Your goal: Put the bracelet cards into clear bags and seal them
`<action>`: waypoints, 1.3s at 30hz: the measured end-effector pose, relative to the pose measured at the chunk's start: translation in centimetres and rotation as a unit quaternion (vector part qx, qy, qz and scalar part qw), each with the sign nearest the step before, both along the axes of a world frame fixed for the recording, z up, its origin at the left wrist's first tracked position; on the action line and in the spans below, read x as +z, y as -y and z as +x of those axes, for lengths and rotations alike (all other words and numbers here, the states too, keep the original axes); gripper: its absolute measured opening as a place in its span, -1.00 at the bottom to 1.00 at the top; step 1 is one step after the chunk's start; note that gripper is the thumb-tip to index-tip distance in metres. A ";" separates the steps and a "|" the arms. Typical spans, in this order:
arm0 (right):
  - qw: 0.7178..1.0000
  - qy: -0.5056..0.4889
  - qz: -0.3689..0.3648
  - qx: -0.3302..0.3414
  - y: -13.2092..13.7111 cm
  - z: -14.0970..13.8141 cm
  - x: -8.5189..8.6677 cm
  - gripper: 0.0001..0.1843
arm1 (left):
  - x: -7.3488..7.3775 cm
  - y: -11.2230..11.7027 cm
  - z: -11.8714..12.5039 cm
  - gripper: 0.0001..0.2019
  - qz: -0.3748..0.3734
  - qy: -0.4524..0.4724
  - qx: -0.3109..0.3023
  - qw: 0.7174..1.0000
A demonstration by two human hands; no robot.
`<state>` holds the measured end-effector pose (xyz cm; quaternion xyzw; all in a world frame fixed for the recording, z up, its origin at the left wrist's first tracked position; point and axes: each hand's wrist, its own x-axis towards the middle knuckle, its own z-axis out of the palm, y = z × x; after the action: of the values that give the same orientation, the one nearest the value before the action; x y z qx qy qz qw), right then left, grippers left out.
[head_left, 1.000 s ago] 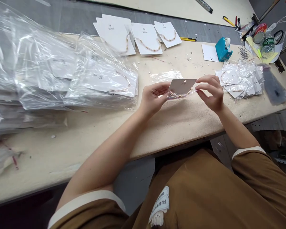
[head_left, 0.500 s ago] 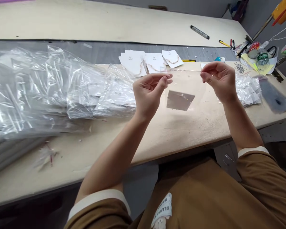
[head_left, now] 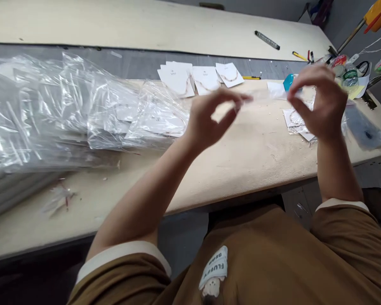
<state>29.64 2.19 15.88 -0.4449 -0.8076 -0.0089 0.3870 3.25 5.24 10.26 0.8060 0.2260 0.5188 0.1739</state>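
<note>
L grip (head_left: 211,116), R grip (head_left: 320,103): both narrow pinch, motion-blurred, anything held unclear

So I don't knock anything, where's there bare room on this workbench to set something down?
The cream tabletop is bare below the person's left hand and right hand, between the clear plastic bags and the front edge. The pale far board is also open around the black-and-silver marker. It's crowded at far right, around the green-labelled water bottle.
</note>
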 end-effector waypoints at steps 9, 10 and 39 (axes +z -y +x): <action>0.977 0.111 -0.170 0.066 9.6 2.6 -14.7 -0.83 | -10.0 4.8 -1.1 -0.75 -0.031 -0.243 -0.180 0.953; 0.978 0.115 -0.168 0.056 9.8 2.4 -15.0 -0.84 | -10.0 4.4 -0.5 -0.73 -0.038 -0.249 -0.177 0.951; 0.988 0.049 -0.143 0.017 9.5 -2.3 -15.5 -0.85 | -10.4 2.8 2.6 -0.41 0.000 -0.340 -0.200 0.919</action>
<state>27.39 -7.31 0.42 -0.4807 -0.8262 0.0917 0.2793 5.84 2.45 -0.11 0.9621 0.1060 0.1684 0.1867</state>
